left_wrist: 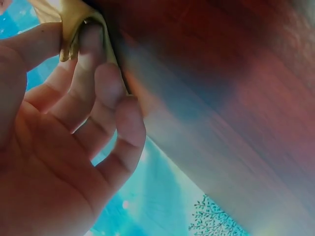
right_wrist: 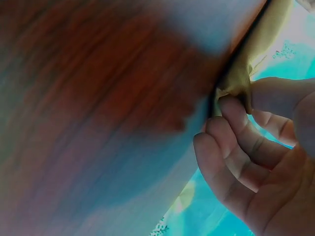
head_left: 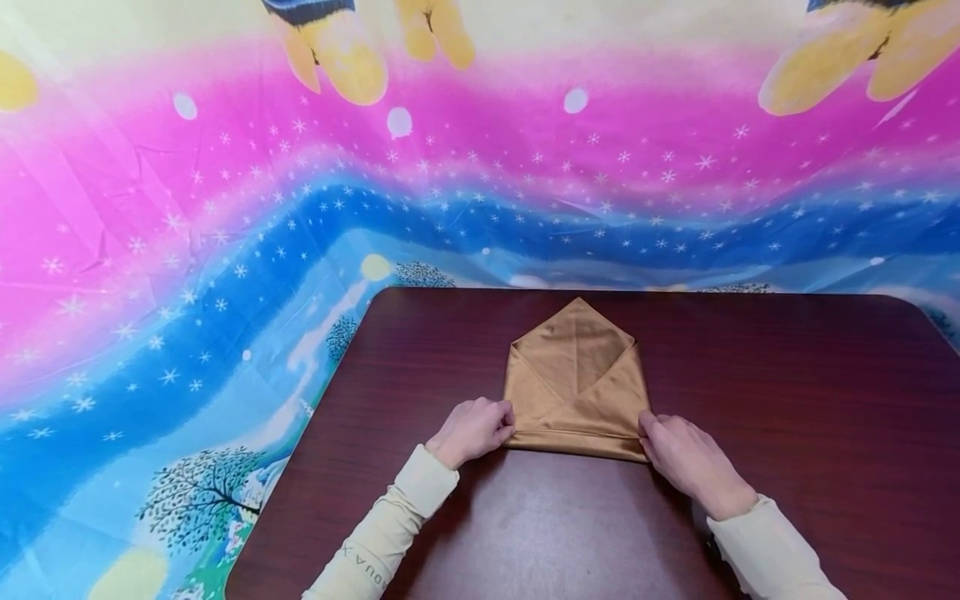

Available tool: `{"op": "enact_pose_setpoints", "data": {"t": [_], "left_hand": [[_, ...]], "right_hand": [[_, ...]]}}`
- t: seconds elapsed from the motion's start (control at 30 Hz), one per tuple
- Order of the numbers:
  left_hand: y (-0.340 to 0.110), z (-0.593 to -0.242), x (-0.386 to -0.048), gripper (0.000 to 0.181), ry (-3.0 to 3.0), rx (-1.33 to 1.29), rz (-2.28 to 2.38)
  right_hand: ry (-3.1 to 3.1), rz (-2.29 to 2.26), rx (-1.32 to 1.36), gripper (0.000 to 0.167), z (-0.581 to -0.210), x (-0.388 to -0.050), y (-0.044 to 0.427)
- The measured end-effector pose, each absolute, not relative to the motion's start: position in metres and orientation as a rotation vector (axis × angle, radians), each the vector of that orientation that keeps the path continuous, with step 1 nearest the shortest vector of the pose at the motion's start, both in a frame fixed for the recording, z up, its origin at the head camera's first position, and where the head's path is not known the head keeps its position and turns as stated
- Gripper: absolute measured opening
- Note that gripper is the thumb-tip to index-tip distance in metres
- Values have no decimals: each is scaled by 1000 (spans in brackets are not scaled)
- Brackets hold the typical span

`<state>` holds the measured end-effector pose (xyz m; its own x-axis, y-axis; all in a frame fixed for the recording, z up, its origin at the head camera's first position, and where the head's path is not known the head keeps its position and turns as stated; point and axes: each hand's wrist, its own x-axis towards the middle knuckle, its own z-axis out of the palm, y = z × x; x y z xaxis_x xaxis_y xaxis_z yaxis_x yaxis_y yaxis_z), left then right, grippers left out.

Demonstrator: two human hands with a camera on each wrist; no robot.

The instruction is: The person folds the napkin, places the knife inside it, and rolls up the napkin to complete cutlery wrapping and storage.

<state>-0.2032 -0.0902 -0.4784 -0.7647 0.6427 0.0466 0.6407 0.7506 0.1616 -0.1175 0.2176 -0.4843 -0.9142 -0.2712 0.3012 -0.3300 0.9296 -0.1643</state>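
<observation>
A golden-brown satin cloth [head_left: 573, 400] lies folded on the dark wooden table, shaped like an opened envelope with its point toward the far edge. Along its near side runs a narrow folded band. My left hand [head_left: 474, 429] pinches the left end of that band; in the left wrist view the thumb and fingertips hold the cloth edge [left_wrist: 71, 29]. At the opposite end, my right hand [head_left: 686, 457] pinches the band's right corner. The right wrist view has the cloth [right_wrist: 238, 78] between thumb and index finger, the other fingers curled beneath.
The table [head_left: 787, 392] has rounded far corners and a glossy reddish-brown top. Behind it and down its left side hangs a printed backdrop [head_left: 450, 167] in pink and blue, with snowflakes and trees.
</observation>
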Motion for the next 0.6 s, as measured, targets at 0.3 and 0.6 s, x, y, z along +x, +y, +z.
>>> {"op": "enact_pose_setpoints", "data": {"t": [0.3,0.6], "left_hand": [[-88,-481,-201,7,3021,1251,231],[-83,-481,-196,11,2915,1378,154]], "right_hand": [[-2796,304,457,21,-487,-120,213],[-2806,257,596,24,-484,-122,210]]}}
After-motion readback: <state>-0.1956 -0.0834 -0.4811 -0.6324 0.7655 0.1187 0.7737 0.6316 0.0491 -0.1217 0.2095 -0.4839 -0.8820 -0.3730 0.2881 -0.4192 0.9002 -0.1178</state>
